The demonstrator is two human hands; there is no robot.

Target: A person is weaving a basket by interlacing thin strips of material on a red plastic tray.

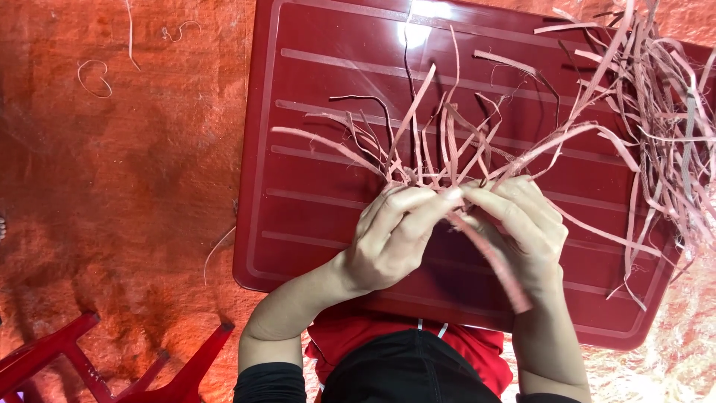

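Table: a dark red plastic table (pixel 313 224) with raised ribs fills the centre and right of the frame, over an orange woven mat (pixel 112 186).
Loose pile: a tangle of pinkish flat strips (pixel 664 127) lies at the upper right, spilling past the table edge.
Held bundle: a fan of strips (pixel 440 145) sits mid-frame, gathered at the fingertips and splaying upward.
Handling: the strips look light, thin and limp, likely to fray or slide apart; best gripped at the gathered base.
Left hand: the left hand (pixel 391 239), lower centre, has its wrist bent and its fingers curled, pinching the bundle's base.
Right hand: the right hand (pixel 522 224), just beside it with fingertips meeting, pinches the same base; one strip (pixel 496 261) trails down under the palm.
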